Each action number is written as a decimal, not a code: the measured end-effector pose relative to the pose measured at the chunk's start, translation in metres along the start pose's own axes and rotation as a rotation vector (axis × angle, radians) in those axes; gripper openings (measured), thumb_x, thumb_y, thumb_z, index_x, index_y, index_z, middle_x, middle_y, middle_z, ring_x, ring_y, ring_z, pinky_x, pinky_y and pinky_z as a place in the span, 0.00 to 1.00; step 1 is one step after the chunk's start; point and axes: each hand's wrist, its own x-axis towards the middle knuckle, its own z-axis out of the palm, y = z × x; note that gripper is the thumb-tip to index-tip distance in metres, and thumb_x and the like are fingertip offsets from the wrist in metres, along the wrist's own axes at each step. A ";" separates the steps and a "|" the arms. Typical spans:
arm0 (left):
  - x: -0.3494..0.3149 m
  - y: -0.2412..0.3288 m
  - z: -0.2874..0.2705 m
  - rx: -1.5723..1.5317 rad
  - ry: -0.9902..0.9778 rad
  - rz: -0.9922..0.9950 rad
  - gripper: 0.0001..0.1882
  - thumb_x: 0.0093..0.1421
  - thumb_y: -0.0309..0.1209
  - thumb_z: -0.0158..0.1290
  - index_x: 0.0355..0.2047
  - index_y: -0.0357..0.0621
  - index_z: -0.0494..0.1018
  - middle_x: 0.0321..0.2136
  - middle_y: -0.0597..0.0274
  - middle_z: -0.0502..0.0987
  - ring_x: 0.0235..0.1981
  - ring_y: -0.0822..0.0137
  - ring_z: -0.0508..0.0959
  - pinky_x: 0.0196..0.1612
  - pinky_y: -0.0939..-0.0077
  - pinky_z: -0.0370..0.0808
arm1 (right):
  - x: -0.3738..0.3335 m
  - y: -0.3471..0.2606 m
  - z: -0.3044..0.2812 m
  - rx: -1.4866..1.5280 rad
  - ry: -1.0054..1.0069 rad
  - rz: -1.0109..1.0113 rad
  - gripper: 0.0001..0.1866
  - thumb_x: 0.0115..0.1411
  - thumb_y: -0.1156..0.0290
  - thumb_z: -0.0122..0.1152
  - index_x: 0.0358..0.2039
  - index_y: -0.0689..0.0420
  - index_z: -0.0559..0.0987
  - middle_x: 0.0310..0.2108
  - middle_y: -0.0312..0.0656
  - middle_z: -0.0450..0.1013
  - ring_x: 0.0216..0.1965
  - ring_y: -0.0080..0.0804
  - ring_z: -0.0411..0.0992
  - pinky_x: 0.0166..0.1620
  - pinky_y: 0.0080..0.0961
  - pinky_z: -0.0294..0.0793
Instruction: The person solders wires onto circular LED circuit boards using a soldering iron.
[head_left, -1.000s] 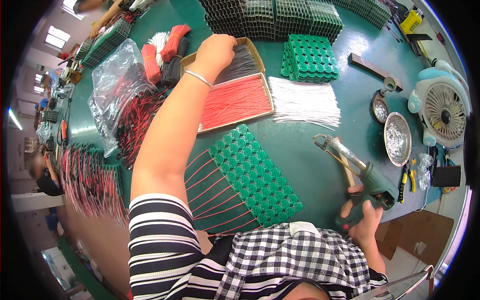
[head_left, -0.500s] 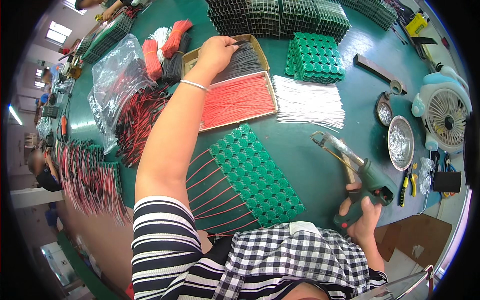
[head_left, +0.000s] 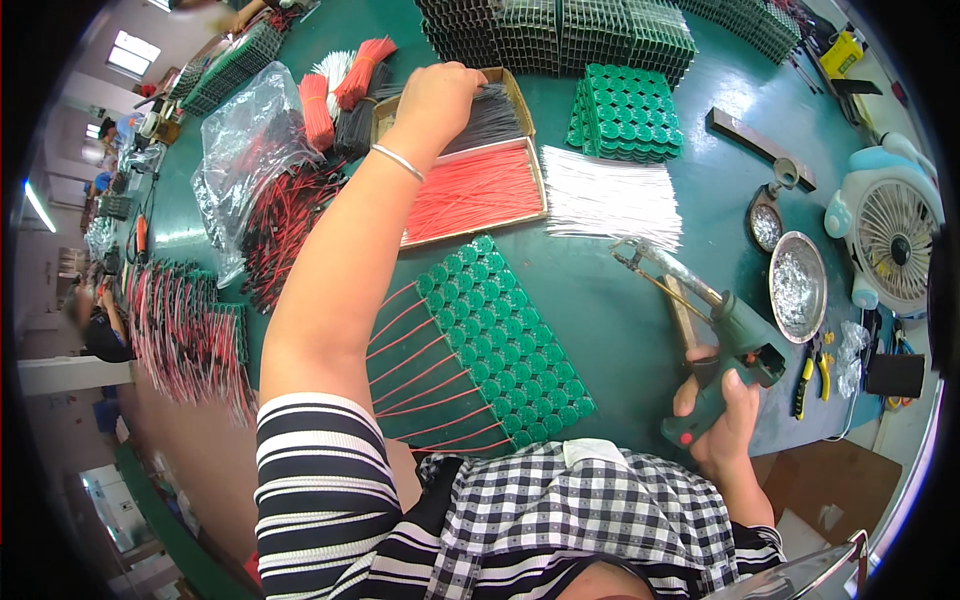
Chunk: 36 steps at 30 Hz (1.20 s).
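My left hand (head_left: 435, 100) reaches far across the green table, its fingers curled down on the left end of a bunch of black wires (head_left: 495, 115) in a cardboard tray. A thin bangle sits on that wrist. Beside them in the tray lie red wires (head_left: 475, 195). My right hand (head_left: 725, 420) grips the handle of a green soldering gun (head_left: 735, 330) at the near right, with its metal tip pointing up and left. Between my arms lies a green block of battery cells (head_left: 500, 340) with several red leads (head_left: 410, 370) sticking out of its left side.
A bundle of white wires (head_left: 610, 195) lies right of the tray, with stacked green holders (head_left: 625, 110) behind it. Two metal dishes (head_left: 797, 285), a small fan (head_left: 890, 235) and yellow pliers (head_left: 810, 365) stand at the right. A plastic bag (head_left: 250, 150) and wired packs (head_left: 190, 330) fill the left.
My left hand stays at the black wires, its fingers shifting slightly. My right hand and the soldering gun have drifted a little to the right.
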 end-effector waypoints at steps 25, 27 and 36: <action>-0.188 0.153 -0.179 -0.961 -0.700 0.081 0.08 0.55 0.29 0.62 0.34 0.41 0.83 0.31 0.55 0.84 0.32 0.57 0.84 0.39 0.66 0.78 | 0.011 0.018 0.089 -0.307 -0.317 -0.470 0.25 0.57 0.76 0.67 0.53 0.63 0.70 0.44 0.44 0.75 0.39 0.34 0.77 0.42 0.28 0.76; -0.200 0.128 -0.168 -0.863 -0.477 0.088 0.07 0.54 0.29 0.62 0.34 0.42 0.83 0.30 0.55 0.84 0.31 0.57 0.83 0.37 0.66 0.78 | 0.022 0.002 0.070 -0.545 -0.353 -0.638 0.18 0.57 0.78 0.66 0.48 0.59 0.76 0.45 0.45 0.75 0.44 0.33 0.75 0.47 0.29 0.74; -0.241 0.037 -0.139 -0.375 0.085 -0.143 0.10 0.50 0.23 0.63 0.32 0.53 0.83 0.27 0.69 0.81 0.35 0.66 0.80 0.52 0.61 0.66 | 0.050 -0.128 0.065 -1.519 -0.574 -0.588 0.24 0.49 0.79 0.66 0.48 0.64 0.73 0.50 0.53 0.70 0.52 0.51 0.70 0.57 0.40 0.67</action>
